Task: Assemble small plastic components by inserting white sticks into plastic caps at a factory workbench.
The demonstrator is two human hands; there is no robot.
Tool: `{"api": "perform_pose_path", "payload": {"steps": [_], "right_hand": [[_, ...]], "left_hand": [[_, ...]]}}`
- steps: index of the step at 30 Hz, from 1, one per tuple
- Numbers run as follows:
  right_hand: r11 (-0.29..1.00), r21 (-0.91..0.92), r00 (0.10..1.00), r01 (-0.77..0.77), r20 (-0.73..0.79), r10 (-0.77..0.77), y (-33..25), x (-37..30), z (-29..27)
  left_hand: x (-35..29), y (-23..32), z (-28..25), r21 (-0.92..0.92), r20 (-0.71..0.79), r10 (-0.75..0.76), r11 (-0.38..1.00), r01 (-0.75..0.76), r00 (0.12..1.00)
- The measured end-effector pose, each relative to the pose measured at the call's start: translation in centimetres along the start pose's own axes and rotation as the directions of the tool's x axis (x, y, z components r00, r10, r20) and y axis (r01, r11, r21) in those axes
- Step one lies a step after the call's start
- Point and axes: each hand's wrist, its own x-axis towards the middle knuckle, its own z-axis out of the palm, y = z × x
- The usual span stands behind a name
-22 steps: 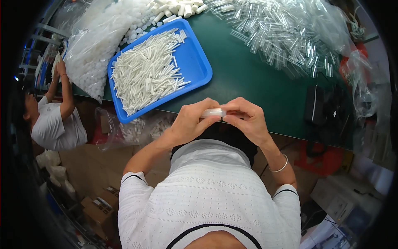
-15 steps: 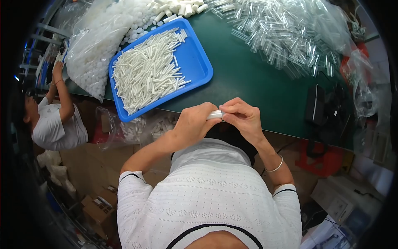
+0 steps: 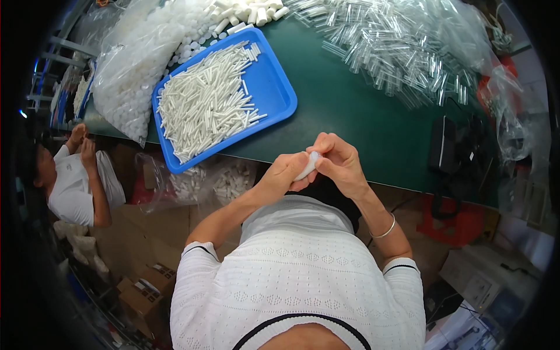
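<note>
My left hand (image 3: 283,175) is closed around a short white cylinder (image 3: 308,165), a tube by its shape, tilted up to the right. At its upper end the fingers of my right hand (image 3: 340,162) are pinched together. Whether they grip a separate small piece there, I cannot make out. Both hands are just in front of the table's near edge. Up and to the left of them lies a blue tray (image 3: 282,87) with a heap of thin white sticks (image 3: 204,102).
A plastic bag of white caps (image 3: 125,81) stands left of the tray, with thick white cylinders (image 3: 251,13) behind. Clear tubes (image 3: 402,52) are heaped at the far right of the green table (image 3: 350,122). A black device (image 3: 442,144) sits at right; another person (image 3: 79,184) works at left.
The white cylinder has swung from nearly level to a steeper tilt. My left hand has moved slightly lower and right. The other person at left has lowered their arms.
</note>
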Motion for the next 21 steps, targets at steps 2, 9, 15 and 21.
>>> {"api": "perform_pose_path", "payload": {"steps": [2, 9, 15, 21], "right_hand": [[0.999, -0.026, 1.000, -0.023, -0.016, 0.022, -0.6, 0.4, 0.2], [0.429, -0.873, 0.947, 0.232, 0.103, -0.303, -2.0, -0.1, 1.6], [0.221, -0.927, 0.913, 0.302, 0.214, -0.348, -2.1, -0.2, 2.1], [0.182, -0.905, 0.850, 0.386, 0.272, -0.451, -1.6, 0.0, 2.2]], "left_hand": [[0.5, 0.0, -0.8, -0.399, 0.180, -0.104, 0.901, 0.169, 0.978], [1.1, -1.0, 0.7, -0.753, 0.079, -0.144, 0.640, 0.154, 0.986], [0.8, -0.5, 2.0, -0.830, 0.039, -0.214, 0.537, 0.151, 0.976], [-0.1, -0.5, 2.9, -0.807, -0.041, -0.254, 0.578, 0.118, 0.966]]}}
